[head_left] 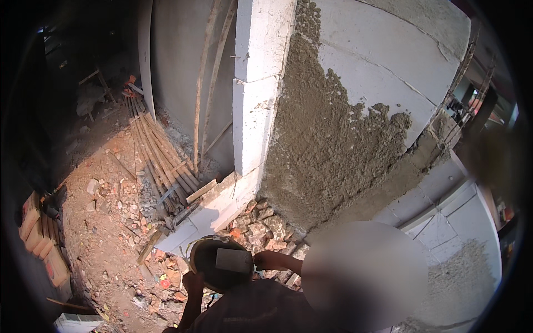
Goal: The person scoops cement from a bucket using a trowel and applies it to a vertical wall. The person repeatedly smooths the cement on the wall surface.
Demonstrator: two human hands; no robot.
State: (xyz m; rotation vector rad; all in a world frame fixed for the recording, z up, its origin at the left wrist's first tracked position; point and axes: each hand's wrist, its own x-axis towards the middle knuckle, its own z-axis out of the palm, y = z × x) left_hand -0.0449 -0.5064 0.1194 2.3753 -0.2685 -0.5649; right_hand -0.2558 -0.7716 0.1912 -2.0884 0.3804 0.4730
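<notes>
My left hand (192, 282) grips the near left rim of a dark round bucket (206, 254) in the lower middle. My right hand (265, 260) is closed at the right end of a grey rectangular trowel (233, 261), which lies over the bucket's opening. What is inside the bucket is too dark to make out. A large blurred patch at the lower right hides what lies beyond my right wrist. In front of me stands a white block wall (361, 33), partly covered in rough wet grey mortar (327, 150).
Broken bricks (258, 225) lie at the wall's foot. Bamboo poles (161, 150) and rubble (100, 205) cover the ground at the left, with stacked boxes (47, 244) at the far left. A white pillar (255, 66) edges the wall, and another partly mortared block surface (455, 233) is at the right.
</notes>
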